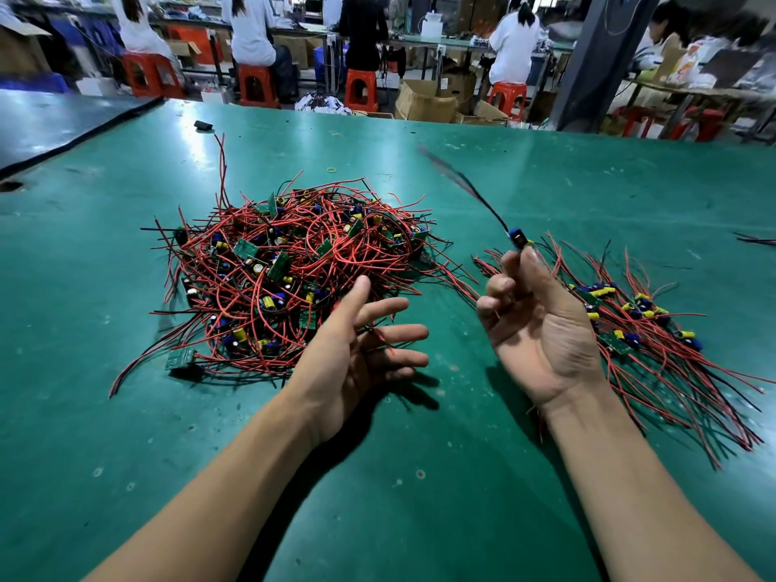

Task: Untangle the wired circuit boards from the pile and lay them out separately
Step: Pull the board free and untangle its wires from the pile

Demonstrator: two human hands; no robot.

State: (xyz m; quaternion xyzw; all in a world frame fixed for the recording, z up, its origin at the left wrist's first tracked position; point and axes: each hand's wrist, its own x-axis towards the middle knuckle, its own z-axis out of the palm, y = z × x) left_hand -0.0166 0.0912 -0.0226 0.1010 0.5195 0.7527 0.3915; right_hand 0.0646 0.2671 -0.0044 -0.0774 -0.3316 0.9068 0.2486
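nearest me, my left hand [359,344] is lying open just above the green surface [420,497], palm up, fingers spread and gripping nothing. a red wire end is showing by the fingertips, and i cannot tell if it is touching them. my right hand [541,325] is pinching one wired circuit board [518,239] between thumb and fingers, holding it up clear of the surface, its black wire [462,182] trailing away in a blur. i am judging the freeing step done for this board, since it is hanging apart from the pile [294,262] on my left. the next move is calling for setting it down by the laid-out row [630,321] on my right, wires straight and not crossing its neighbours. farther off, a yellow rubber band [331,170] is lying beyond the pile.
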